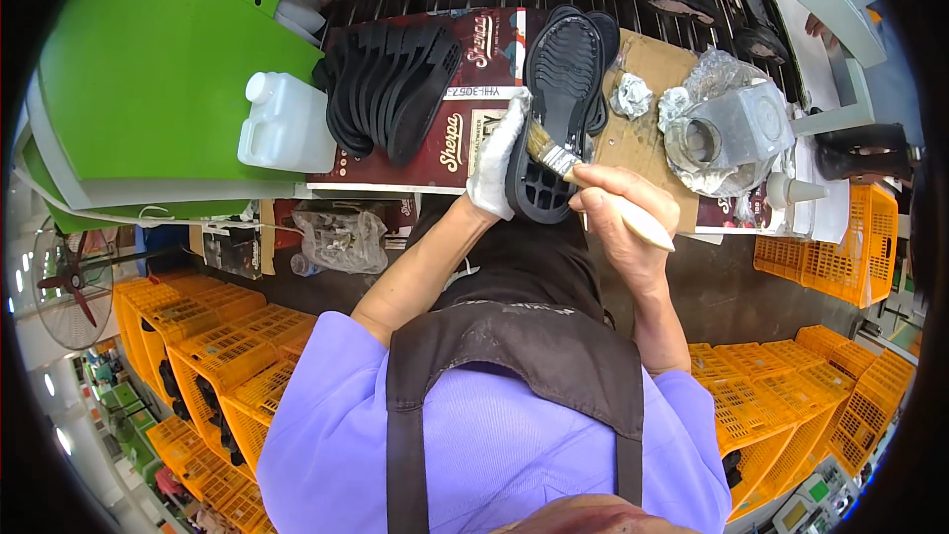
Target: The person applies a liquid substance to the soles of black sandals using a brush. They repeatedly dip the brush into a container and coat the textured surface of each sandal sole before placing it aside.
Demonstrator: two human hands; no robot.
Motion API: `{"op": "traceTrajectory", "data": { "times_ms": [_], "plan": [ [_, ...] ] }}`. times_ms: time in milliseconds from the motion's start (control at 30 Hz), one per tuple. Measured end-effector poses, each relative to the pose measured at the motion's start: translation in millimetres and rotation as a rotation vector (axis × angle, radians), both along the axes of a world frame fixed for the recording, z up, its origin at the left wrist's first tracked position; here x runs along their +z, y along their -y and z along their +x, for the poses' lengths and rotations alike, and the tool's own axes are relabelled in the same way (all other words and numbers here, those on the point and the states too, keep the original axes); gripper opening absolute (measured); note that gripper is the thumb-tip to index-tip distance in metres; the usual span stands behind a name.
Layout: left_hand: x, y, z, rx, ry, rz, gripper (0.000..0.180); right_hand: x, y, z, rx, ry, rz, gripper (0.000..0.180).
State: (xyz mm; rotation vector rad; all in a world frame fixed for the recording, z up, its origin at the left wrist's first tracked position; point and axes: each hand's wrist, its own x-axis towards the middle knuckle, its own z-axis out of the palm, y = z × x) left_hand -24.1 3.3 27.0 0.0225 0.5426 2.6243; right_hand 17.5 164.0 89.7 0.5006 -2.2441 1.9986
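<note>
Black sole [560, 69], upper centre of frame, right of gloved left hand [494, 168], which grips its left edge. Long axis near vertical, gridded heel end down, toe end up, leaning slightly right. Right hand [630, 222] clasps brush [560, 160], bristles pointing upper left over sole; contact likely, hard to confirm.

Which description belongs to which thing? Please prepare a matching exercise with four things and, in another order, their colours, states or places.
Things
1. Paintbrush
2. Plastic jug
3. Plastic crates
4. Row of shoe soles

Descriptions
A. Whitish, with a cap
B. Black, leaning side by side
C. Held in the right hand
D. Orange, with openwork sides

Pairs: 1-C, 2-A, 3-D, 4-B
</note>
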Motion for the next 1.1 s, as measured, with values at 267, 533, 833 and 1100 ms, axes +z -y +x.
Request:
{"op": "traceTrajectory", "data": {
  "times_ms": [267,533,833,1100],
  "plan": [
    [-1.8,-0.8,-2.5,0.062,0.033,-0.035,0.053,9.0,-0.7,2.8,0.041,0.012,0.018,0.018],
    [9.7,-4.0,-6.3,0.01,0.044,0.057,0.053,14.6,-3.6,1.2,0.015,0.105,0.002,0.018],
    [15.8,-5.4,-9.7,0.012,0.071,0.154,0.047,21.4,-8.5,3.8,0.068,0.143,-0.003,0.02],
    [22.3,4.4,-9.7,-0.168,0.074,0.201,0.043,43.3,-17.7,-2.9,0.22,0.265,-0.024,0.019]
  ]
}}
